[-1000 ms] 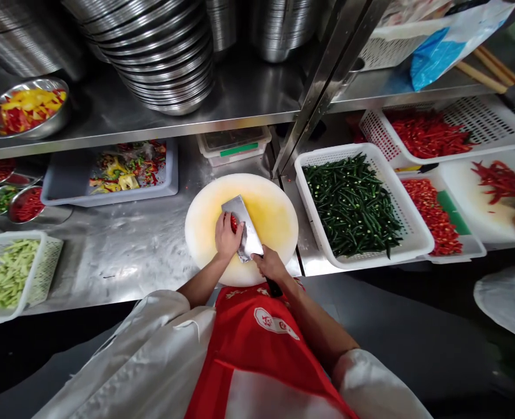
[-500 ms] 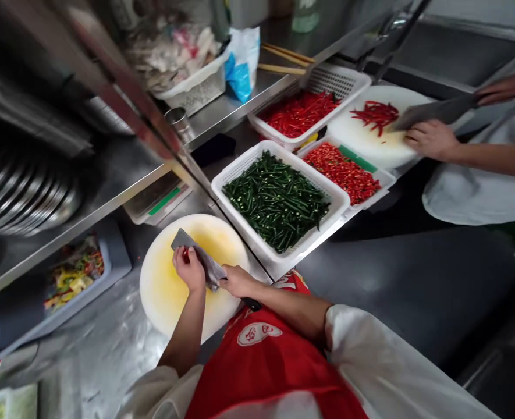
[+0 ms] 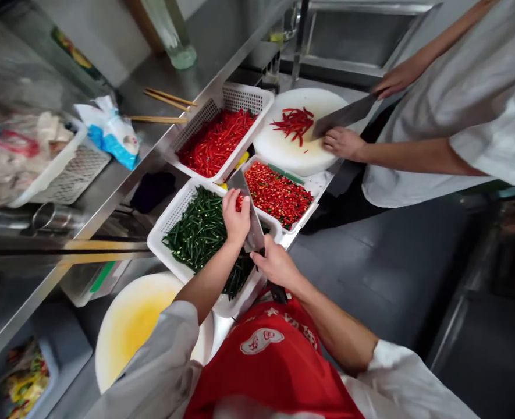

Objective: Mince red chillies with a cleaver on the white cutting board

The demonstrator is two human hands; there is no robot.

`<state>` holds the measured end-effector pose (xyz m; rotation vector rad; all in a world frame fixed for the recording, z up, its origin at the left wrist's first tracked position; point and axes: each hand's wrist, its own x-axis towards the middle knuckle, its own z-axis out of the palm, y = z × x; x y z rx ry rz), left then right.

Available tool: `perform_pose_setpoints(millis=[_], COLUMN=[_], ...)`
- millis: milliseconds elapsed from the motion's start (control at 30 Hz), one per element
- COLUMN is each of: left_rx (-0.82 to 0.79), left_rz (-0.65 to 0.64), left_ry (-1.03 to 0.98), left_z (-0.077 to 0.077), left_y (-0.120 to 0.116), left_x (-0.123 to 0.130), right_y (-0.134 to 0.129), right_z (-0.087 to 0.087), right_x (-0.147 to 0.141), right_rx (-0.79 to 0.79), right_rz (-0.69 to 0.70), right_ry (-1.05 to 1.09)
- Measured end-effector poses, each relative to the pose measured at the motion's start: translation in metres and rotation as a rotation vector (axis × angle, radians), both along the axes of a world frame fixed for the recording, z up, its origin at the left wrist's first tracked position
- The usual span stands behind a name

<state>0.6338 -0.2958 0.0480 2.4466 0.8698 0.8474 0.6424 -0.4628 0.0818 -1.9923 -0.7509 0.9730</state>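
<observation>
Two-handed, supporting the cleaver (image 3: 255,224) from both sides. Clamping the right hand (image 3: 277,265) around the dark handle (image 3: 279,293), close to the body. Cupping the left hand (image 3: 237,220) along the blade, with curved fingers pressed together against the red pepper pieces (image 3: 240,202), and trapping these between palm and metal. Showing only a little red at the left fingers; leaving the amount hidden beneath impossible to tell.

Passing, in this view, across the green chillies (image 3: 196,227) in the white basket (image 3: 159,238) beneath the left hand; leaving the height above the basket unclear. Lying just beyond the blade, to the right of the left hand: chopped red chillies (image 3: 279,195) in a white tub (image 3: 316,192). Lying behind the left forearm: a yellow-stained board (image 3: 117,320).

Doing this well probably means moving both wrists as one, holding the blade steady under the load, and pressing just firmly enough to prevent spilling without crushing. Calling also for holding the left fingertips clear of the cutting edge, and for leaving ample room before the co-worker's hand (image 3: 344,144) and large knife (image 3: 347,113), farther ahead to the right.
</observation>
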Motion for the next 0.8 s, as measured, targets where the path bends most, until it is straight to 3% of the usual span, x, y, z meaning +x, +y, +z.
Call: perform_pose_setpoints(millis=[67, 167, 300, 433, 533, 700, 800], left_rx=[-0.009, -0.027, -0.081, -0.093, -0.119, -0.11, -0.075], left_rz=[-0.081, -0.167, -0.249, -0.187, -0.135, -0.338, -0.425], left_ry=[0.017, 0.028, 0.273, 0.727, 0.899, 1.005, 1.074], left_z=[-0.014, -0.036, -0.055, -0.059, -0.051, -0.031, -0.027], left_y=[0.003, 0.024, 0.063, 0.08, 0.073, 0.043, 0.021], left_x=[0.04, 0.087, 0.124, 0.132, 0.125, 0.11, 0.108], right_y=[-0.003, -0.005, -0.021, -0.062, -0.097, -0.135, -0.149], right_z=[-0.011, -0.025, -0.036, -0.044, -0.049, -0.053, -0.054], right_x=[0.023, 0.047, 0.056, 0.042, 0.026, 0.004, -0.007], right_rx=[0.007, 0.061, 0.17, 0.189, 0.179, 0.149, 0.128], right_rz=[-0.1, -0.22, -0.366, -0.484, -0.507, -0.508, -0.526], right_ry=[0.052, 0.16, 0.471, 0.716, 0.779, 0.815, 0.858])
